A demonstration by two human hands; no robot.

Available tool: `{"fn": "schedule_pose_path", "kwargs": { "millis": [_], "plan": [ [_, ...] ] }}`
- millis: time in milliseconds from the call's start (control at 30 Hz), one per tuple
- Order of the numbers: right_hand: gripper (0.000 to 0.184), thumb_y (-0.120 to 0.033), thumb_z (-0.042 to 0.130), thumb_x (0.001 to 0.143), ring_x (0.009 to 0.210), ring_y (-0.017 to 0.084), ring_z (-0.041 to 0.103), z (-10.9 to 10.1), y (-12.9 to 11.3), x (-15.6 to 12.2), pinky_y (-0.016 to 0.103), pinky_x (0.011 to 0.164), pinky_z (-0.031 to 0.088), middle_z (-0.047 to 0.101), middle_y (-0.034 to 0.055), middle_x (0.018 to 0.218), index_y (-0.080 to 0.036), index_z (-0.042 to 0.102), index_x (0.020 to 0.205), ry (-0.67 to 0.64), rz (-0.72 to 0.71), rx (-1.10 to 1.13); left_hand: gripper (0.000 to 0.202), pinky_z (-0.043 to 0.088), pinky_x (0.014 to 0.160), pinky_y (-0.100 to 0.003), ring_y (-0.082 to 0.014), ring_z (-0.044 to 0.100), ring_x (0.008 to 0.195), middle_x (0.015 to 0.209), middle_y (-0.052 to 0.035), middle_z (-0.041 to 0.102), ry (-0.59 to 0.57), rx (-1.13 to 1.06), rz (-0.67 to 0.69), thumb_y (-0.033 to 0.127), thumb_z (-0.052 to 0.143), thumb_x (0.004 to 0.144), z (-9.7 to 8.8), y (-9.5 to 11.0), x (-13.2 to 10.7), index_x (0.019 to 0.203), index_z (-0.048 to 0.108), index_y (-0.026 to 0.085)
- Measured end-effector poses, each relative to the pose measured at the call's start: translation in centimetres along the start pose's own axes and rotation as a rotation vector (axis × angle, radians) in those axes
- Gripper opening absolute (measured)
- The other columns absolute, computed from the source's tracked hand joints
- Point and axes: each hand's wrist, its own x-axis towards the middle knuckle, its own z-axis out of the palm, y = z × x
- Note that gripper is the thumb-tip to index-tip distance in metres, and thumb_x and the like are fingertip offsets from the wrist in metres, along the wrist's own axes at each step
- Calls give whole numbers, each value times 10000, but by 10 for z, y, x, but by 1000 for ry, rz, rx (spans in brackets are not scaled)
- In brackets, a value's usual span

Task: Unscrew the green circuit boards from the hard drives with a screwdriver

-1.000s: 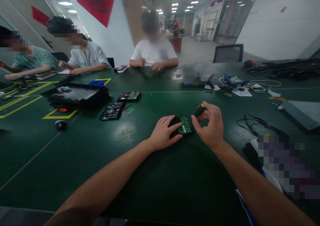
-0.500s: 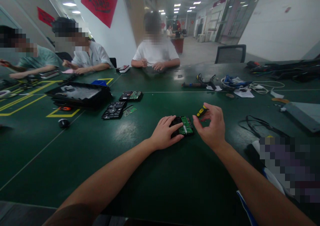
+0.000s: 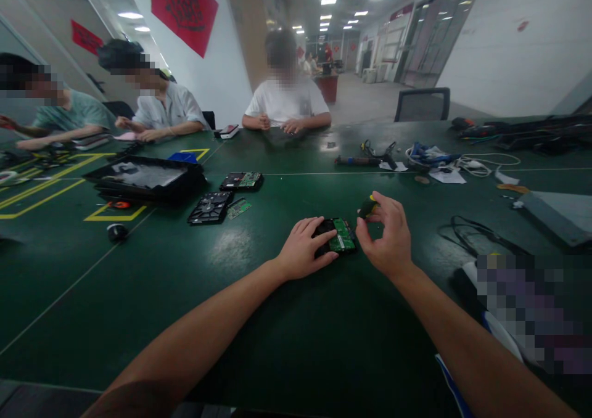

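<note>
A hard drive (image 3: 343, 238) lies on the green table, its green circuit board facing up. My left hand (image 3: 305, 245) grips it from the left, fingers across its top and thumb along the near edge, covering its left part. Just right of the drive, my right hand (image 3: 388, 233) is raised, with a screwdriver (image 3: 369, 206) pinched between fingers and thumb. Only the black-and-yellow handle shows clearly; its shaft cannot be made out. Further left sit a second hard drive (image 3: 241, 181), a black drive body (image 3: 210, 208) and a loose green circuit board (image 3: 239, 208).
A black tray (image 3: 194, 177) stands at left, near a small black-and-white round object (image 3: 117, 232). Cables (image 3: 481, 164), a dark tool (image 3: 358, 161) and a grey metal box (image 3: 559, 216) lie to the right. Across the table sits a person (image 3: 287, 106); two more sit at left.
The screwdriver handle has tilted and turned in my right hand, its yellow side now mostly hidden. My left hand stays on the drive. The camera view has shifted slightly.
</note>
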Motion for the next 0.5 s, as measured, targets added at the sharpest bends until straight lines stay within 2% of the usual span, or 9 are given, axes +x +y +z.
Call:
{"fn": "schedule_pose_path", "kwargs": {
  "millis": [233, 300, 433, 500],
  "plan": [
    [672, -221, 746, 893, 869, 214, 703, -2, -1, 1, 417, 702, 684, 602, 125, 1328, -273, 471, 1504, 36, -16, -47, 575, 367, 1219, -606, -378, 409, 1499, 1641, -156, 420, -21, -18, -6, 565, 652, 994, -3, 1, -1, 1485, 612, 269],
    [689, -211, 733, 892, 897, 229, 716, -2, -1, 0, 438, 740, 685, 609, 134, 1352, -273, 460, 1521, 31, -23, -31, 562, 371, 1216, -607, -381, 398, 1509, 1658, -155, 400, -18, -25, -6, 552, 661, 993, -3, 1, -1, 1478, 611, 273],
    [731, -181, 702, 890, 931, 250, 741, 1, 3, -2, 497, 847, 677, 623, 142, 1389, -277, 414, 1555, 12, -1, -6, 569, 390, 1191, -614, -411, 354, 1540, 1727, -172, 260, -17, -29, -1, 528, 698, 976, -5, 2, -1, 1478, 603, 278],
    [737, -183, 710, 883, 891, 238, 734, 3, 4, -3, 497, 841, 675, 635, 133, 1356, -277, 411, 1550, 23, 16, -14, 547, 383, 1195, -614, -406, 361, 1539, 1723, -171, 267, -19, -23, 8, 531, 691, 980, -4, 1, -1, 1463, 617, 283]
  ]
}}
